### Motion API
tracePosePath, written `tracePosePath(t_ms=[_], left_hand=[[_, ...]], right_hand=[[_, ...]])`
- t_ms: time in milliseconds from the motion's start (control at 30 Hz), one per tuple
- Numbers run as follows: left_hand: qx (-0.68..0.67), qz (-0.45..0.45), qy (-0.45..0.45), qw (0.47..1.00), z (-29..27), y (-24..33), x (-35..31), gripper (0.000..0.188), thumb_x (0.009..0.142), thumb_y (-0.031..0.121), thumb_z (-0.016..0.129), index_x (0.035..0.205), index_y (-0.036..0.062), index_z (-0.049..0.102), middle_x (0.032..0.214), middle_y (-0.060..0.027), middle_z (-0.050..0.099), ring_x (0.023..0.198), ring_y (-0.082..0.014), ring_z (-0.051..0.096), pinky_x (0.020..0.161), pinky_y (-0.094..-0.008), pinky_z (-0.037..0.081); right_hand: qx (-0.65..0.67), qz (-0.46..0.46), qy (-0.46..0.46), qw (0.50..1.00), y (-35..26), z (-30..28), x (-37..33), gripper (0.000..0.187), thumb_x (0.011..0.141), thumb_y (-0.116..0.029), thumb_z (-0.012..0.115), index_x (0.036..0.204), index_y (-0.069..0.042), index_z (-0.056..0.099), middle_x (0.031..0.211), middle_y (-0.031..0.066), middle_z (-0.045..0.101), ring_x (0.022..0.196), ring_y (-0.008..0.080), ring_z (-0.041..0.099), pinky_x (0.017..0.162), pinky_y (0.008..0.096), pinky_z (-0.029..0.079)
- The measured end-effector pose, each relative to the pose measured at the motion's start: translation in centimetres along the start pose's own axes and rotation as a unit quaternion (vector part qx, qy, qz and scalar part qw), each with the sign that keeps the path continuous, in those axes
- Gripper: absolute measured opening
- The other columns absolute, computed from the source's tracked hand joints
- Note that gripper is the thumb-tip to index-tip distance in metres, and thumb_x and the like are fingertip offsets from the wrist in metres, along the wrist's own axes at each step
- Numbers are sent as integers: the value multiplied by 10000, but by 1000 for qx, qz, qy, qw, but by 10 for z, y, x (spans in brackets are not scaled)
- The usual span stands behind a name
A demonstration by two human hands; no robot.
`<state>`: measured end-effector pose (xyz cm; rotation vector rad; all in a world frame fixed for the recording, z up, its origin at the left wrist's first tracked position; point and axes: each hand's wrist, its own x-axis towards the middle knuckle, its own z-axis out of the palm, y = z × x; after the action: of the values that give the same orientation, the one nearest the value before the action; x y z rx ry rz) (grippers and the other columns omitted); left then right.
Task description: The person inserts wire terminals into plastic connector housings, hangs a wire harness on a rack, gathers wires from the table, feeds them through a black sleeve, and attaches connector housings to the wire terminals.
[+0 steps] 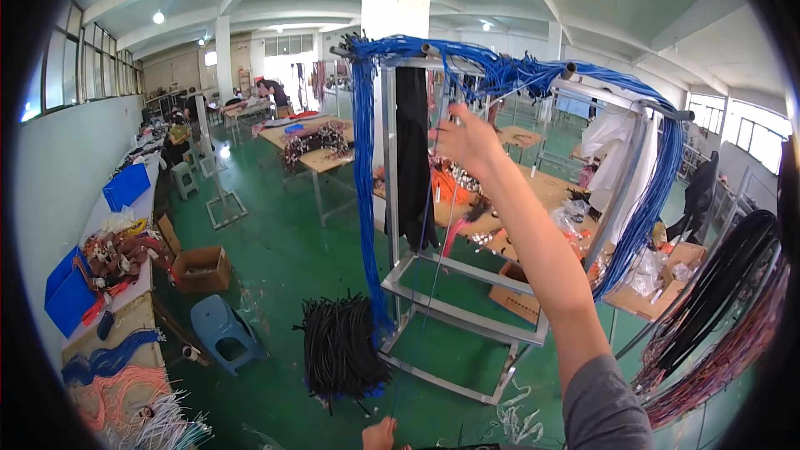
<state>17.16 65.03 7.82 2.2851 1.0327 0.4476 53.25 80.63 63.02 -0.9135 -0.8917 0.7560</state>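
A bundle of long blue wires [364, 158] is draped over a metal rack [458, 329] in front of me. My right hand [468, 143] is raised at the rack's upper bar, just below the tangled blue strands. Its fingers are closed around a thin blue wire [427, 304]. That strand runs down in front of the frame toward my left hand [380, 434]. Low at the bottom edge, my left hand is only partly visible, its fingers closed on the wire. A bundle of black cables [337, 346] lies near the foot of the rack.
At left, a long bench [137, 317] carries blue bins and wire bundles. A blue stool [227, 333] and a cardboard box [201, 269] stand beside it. Behind the rack is a wooden table [546, 192] with materials. Black and purple cables [708, 308] hang at right. People work farther back.
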Motion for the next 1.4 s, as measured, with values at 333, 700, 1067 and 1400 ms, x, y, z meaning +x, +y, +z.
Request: tracePosePath(t_ms=[333,700,1067,1400], left_hand=[[140,-223,149,953,51,-75,-148,346,862,155,529,1169,-4,522,908,-182,615,872,-344,600,704,-481,466],[-159,-293,376,864,28,89,-206,215,906,94,515,1055,-30,607,953,-132,671,889,-238,649,815,-305,483],[-509,-392,440,627,-59,209,-282,312,1007,283,389,1037,13,541,796,-18,561,733,-83,495,697,-271,444],[-395,-467,544,574,33,206,-411,234,934,173,470,803,-5,548,738,-158,578,676,-287,588,625,-388,452]], right_hand=[[-338,-249,41,907,245,-3,-150,442,984,-367,386,693,-50,483,537,2,427,498,138,412,451,337,316],[-496,17,-664,560,413,-106,-547,307,918,-219,403,1031,10,573,979,249,609,989,381,569,850,504,440],[-234,430,-758,431,316,14,-613,302,978,-260,437,1083,10,521,783,81,578,713,207,584,626,349,454],[-78,413,-790,446,306,139,-713,363,1010,-296,374,1063,24,538,1025,137,655,804,152,620,763,293,488]])
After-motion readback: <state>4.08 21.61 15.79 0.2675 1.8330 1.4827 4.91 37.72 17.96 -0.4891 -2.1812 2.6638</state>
